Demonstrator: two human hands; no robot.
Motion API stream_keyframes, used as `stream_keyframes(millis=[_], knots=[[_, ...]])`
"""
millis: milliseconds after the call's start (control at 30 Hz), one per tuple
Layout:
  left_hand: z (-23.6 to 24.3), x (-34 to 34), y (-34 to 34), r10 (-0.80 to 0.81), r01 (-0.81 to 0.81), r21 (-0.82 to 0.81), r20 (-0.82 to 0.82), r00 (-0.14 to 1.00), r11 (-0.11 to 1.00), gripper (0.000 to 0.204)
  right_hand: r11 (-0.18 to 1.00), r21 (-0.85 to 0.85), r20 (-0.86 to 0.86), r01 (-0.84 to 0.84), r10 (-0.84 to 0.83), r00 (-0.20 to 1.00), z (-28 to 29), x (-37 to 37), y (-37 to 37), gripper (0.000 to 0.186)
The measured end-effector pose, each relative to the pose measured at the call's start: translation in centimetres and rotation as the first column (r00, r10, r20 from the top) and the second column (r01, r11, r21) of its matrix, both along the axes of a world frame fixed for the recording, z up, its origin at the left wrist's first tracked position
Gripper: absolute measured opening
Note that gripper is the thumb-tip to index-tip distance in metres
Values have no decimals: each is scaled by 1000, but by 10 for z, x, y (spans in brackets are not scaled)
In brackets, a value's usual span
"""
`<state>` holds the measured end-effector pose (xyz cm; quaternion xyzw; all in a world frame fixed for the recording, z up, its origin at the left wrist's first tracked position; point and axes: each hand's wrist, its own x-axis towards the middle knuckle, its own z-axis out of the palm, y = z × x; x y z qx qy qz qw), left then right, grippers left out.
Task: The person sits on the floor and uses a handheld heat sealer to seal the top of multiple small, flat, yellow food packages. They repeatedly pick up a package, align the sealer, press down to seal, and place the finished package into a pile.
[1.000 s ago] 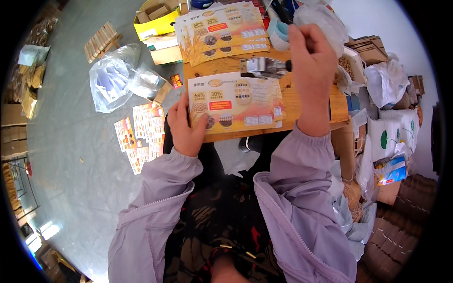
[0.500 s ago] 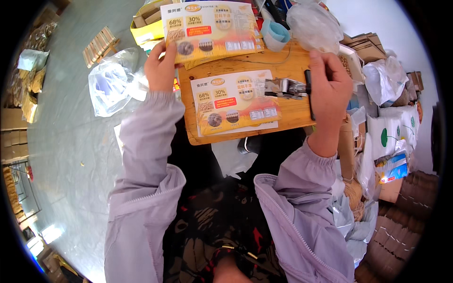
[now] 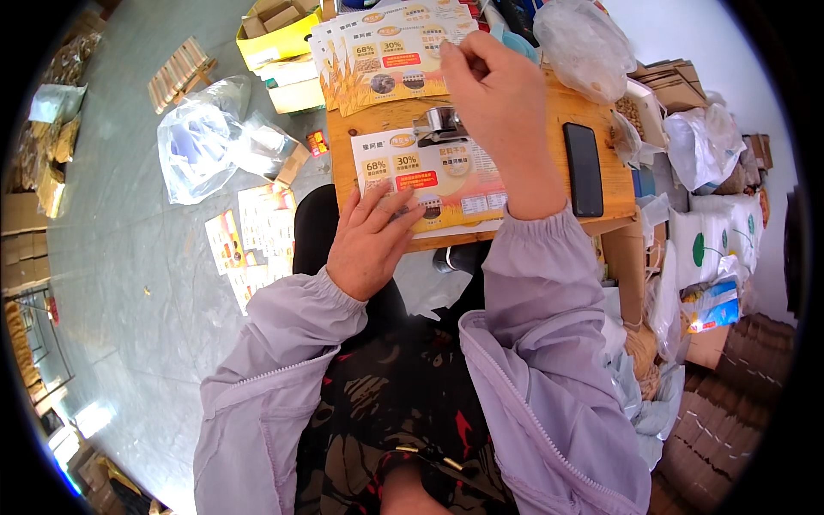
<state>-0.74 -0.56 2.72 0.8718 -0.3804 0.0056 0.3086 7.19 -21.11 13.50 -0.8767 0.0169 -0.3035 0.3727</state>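
Plainly, left hand (image 3: 372, 238) flat on printed sheet (image 3: 439, 187)

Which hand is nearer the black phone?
Right. The right hand is left of the black phone and slightly forward; the left hand rests on the printed sheet, farther left.

Hands: 2, left hand (image 3: 371, 239) at 10 o'clock, right hand (image 3: 499, 107) at 1. Piles of printed sheets: 2, near pile (image 3: 446, 184) and far pile (image 3: 386, 64), both toward 12; sheets per pile not countable. Metal tool (image 3: 439, 124): 1, at 12. Phone (image 3: 583, 169): 1, at 2. Slatted wooden stool (image 3: 180, 75): 1, at 10. Yellow box (image 3: 279, 50): 1, at 11. Small red packet (image 3: 318, 142): 1, at 11.
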Motion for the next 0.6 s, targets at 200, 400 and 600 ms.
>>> stream_keyframes(millis=[200, 400, 600], knots=[[-2, 0, 0, 4, -4, -5, 8, 1000, 1000, 39, 997, -80, -28, 12, -15, 1000, -14, 14, 11, 21], [-3, 0, 0, 11, -12, -17, -16, 1000, 1000, 37, 966, -260, -160, -2, -41, 986, -20, 21, 10, 24], [-7, 0, 1, 79, -79, -89, -13, 997, 993, 38, 946, -325, -357, 4, -127, 925, -32, 24, 13, 23]])
